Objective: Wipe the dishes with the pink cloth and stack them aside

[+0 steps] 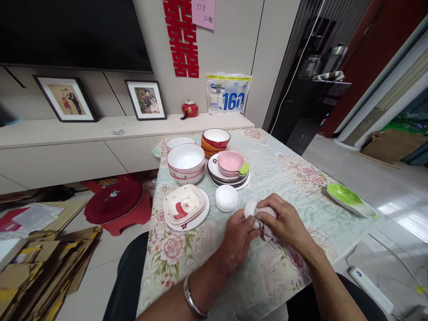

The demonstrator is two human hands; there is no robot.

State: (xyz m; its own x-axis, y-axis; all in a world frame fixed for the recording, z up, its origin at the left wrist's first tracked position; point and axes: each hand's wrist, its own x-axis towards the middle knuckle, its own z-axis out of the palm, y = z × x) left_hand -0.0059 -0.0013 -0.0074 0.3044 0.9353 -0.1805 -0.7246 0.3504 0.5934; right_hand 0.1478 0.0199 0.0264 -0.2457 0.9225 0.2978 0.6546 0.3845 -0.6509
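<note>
Floral tablecloth [264, 156]: left fingers [246, 224] pinch white dish [250, 210] (partly hidden), right fingers [278, 203] pinch cloth [270, 211].

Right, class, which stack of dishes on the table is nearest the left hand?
The small, round, plain white dishes, stacked just beyond the left hand. Every other stack, including the cream rectangular dishes and red-rimmed white bowls, stands farther away.

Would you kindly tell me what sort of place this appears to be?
Most likely a home living room: there is a large dark screen, framed photos on a low cabinet, and a flowered tablecloth.
</note>
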